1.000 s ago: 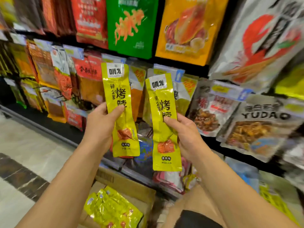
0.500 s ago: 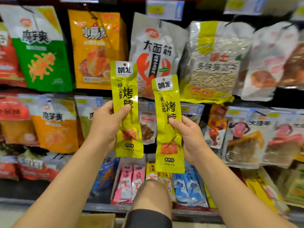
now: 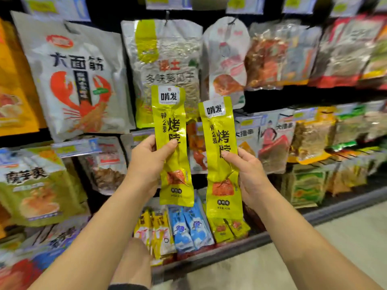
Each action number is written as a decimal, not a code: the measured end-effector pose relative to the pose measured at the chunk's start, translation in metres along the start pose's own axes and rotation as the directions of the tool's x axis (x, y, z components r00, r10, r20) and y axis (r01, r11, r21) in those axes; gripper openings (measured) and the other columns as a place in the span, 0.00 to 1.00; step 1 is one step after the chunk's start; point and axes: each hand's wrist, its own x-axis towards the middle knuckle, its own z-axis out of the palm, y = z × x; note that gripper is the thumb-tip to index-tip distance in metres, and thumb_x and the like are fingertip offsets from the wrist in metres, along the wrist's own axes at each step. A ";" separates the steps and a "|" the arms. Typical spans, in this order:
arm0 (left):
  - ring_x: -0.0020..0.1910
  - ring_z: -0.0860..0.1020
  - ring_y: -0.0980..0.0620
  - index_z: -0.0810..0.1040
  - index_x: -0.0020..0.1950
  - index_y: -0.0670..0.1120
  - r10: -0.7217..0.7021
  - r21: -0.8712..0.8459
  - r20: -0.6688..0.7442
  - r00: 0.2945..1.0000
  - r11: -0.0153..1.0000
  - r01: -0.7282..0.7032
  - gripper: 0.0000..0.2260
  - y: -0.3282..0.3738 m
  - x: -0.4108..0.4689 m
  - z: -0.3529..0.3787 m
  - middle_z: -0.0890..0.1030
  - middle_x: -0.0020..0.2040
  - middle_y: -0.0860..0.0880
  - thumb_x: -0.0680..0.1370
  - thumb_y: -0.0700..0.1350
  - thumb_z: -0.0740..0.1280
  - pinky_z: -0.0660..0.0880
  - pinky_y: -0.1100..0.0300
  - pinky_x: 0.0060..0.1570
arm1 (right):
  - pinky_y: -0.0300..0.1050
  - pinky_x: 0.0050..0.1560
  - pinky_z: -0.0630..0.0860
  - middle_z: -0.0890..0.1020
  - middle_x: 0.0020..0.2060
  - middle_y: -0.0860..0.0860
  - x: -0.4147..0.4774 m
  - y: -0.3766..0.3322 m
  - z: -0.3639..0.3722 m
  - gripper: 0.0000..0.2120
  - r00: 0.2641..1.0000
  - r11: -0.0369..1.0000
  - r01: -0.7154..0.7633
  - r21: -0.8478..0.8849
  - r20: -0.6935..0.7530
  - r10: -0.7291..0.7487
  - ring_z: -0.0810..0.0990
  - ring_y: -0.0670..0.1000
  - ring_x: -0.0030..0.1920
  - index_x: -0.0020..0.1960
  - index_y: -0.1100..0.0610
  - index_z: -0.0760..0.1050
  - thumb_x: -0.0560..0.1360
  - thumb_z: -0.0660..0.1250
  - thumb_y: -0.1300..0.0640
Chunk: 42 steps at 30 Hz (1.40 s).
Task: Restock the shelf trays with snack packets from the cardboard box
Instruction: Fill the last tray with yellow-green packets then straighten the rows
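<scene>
- Two yellow snack packets are held up in front of the shelving, one in each hand, both upright with their printed faces toward the camera. The left packet sits a little higher than the right packet; they are near each other but apart.
- The left hand pinches its packet around the middle, with the thumb across the front and the fingers behind. The right hand grips its packet the same way, thumb on the front and fingers curled behind.
- Just below the right packet, matching yellow packets stand in a tray on the bottom shelf, beside blue packets and yellow-and-white packets. Going by the matching print, that tray is probably where the pair belongs.
- Neither held packet is in a tray yet, so placing this pair is the step in hand. Only a few matching packets show in that row, so more loads seem likely.
- The cardboard box is out of view, so the stock left cannot be told.
- Behind hang a lobster-print bag and a seed bag. The shelf edge runs along the floor, and the person's knee shows at the bottom.
</scene>
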 end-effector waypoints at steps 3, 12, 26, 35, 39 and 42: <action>0.44 0.84 0.47 0.82 0.56 0.45 -0.057 -0.002 0.045 0.997 0.998 0.057 0.08 -0.025 0.000 0.033 0.86 0.48 0.45 0.77 0.41 0.71 0.81 0.47 0.45 | 0.52 0.45 0.83 0.87 0.49 0.57 -0.002 -0.002 -0.034 0.09 0.999 1.000 -0.016 -0.001 -0.037 0.016 0.86 0.55 0.44 0.57 0.58 0.82 0.79 0.67 0.63; 0.44 0.85 0.48 0.82 0.57 0.47 -0.218 -0.001 0.127 0.968 0.976 0.220 0.09 -0.113 0.017 0.110 0.87 0.49 0.46 0.77 0.40 0.71 0.79 0.54 0.39 | 0.54 0.44 0.82 0.85 0.48 0.61 0.011 0.023 -0.131 0.12 0.978 0.996 -0.085 -0.033 -0.194 0.077 0.83 0.59 0.43 0.61 0.62 0.80 0.79 0.66 0.62; 0.50 0.84 0.44 0.81 0.56 0.42 -0.539 0.096 0.124 0.833 0.842 0.531 0.08 -0.310 0.041 0.156 0.86 0.50 0.44 0.77 0.37 0.72 0.81 0.48 0.50 | 0.50 0.42 0.83 0.87 0.47 0.56 0.050 0.150 -0.254 0.09 0.871 0.947 -0.320 0.024 -0.387 0.304 0.87 0.54 0.42 0.57 0.57 0.82 0.79 0.67 0.62; 0.42 0.85 0.48 0.81 0.53 0.43 -0.673 0.262 -0.033 0.739 0.708 0.656 0.07 -0.411 0.046 0.150 0.86 0.46 0.45 0.76 0.39 0.73 0.83 0.53 0.39 | 0.54 0.46 0.84 0.87 0.50 0.58 0.076 0.236 -0.295 0.09 0.790 0.901 -0.402 0.163 -0.436 0.431 0.86 0.56 0.43 0.57 0.58 0.82 0.78 0.68 0.64; 0.41 0.82 0.51 0.79 0.46 0.48 -0.686 0.313 -0.091 0.722 0.669 0.675 0.03 -0.438 0.049 0.149 0.84 0.44 0.48 0.77 0.43 0.72 0.79 0.58 0.40 | 0.58 0.54 0.81 0.86 0.53 0.57 0.085 0.262 -0.305 0.11 0.775 0.890 -0.426 0.164 -0.441 0.453 0.86 0.58 0.50 0.60 0.57 0.81 0.79 0.67 0.62; 0.46 0.82 0.47 0.78 0.44 0.50 -0.732 0.240 -0.161 0.662 0.621 0.746 0.06 -0.456 0.060 0.149 0.83 0.44 0.49 0.75 0.46 0.74 0.80 0.45 0.53 | 0.57 0.54 0.80 0.86 0.54 0.56 0.089 0.276 -0.313 0.11 0.769 0.882 -0.438 0.176 -0.434 0.468 0.86 0.57 0.51 0.60 0.55 0.81 0.79 0.67 0.62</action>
